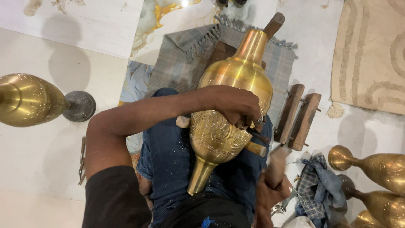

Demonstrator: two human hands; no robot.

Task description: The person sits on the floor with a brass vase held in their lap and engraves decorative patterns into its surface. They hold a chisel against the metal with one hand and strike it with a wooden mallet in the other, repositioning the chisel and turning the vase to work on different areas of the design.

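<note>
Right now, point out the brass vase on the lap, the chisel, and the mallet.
brass vase point(236, 80): head view, on its smooth belly.
chisel point(257, 135): head view, on its dark shaft.
mallet point(276, 164): head view, on its blurred wooden head.

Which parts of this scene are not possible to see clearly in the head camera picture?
- Chisel tip: hidden where it meets the brass vase, under the left hand.
- Wooden mallet: blurred, so its shape is unclear; the right hand covers its handle.
- Large brass vessel at left: cut off by the picture edge.
- Small tools on the floor: too small to identify.
</note>
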